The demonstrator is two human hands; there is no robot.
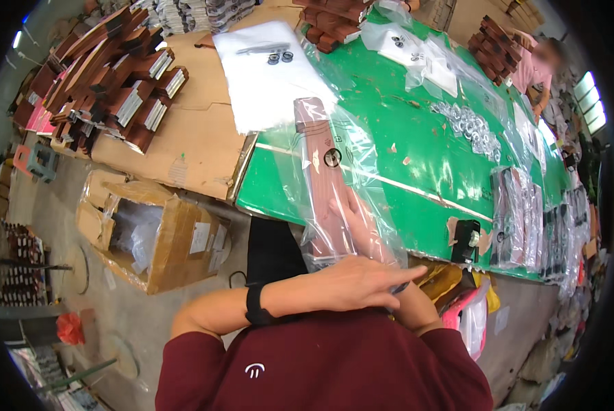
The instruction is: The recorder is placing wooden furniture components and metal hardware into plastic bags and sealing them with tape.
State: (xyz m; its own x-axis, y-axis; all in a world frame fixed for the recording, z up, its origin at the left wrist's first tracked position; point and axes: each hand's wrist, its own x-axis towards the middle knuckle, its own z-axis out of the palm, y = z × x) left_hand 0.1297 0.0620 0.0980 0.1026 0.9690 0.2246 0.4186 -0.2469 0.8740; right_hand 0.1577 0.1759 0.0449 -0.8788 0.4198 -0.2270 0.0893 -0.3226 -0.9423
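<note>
A long reddish-brown wooden piece (324, 178) lies inside a clear plastic bag (372, 161) with dark printed marks, across the near edge of the green table. My right hand (353, 216) shows through the film, its fingers apart and resting against the piece's right side. Over my right forearm crosses my left hand (365, 284), at the near end of the bag. The left index finger points right, while the other fingers curl down by the bag's edge; their tips are hidden. A black band (257, 303) circles my left wrist.
A stack of white plastic bags (266, 82) lies beyond. Brown wooden pieces (115, 89) are piled at left, above an open cardboard box (163, 236). Small clear packets (468, 127), a black tape dispenser (466, 240) and bagged pieces (516, 216) sit at right. Another person (531, 68) works far right.
</note>
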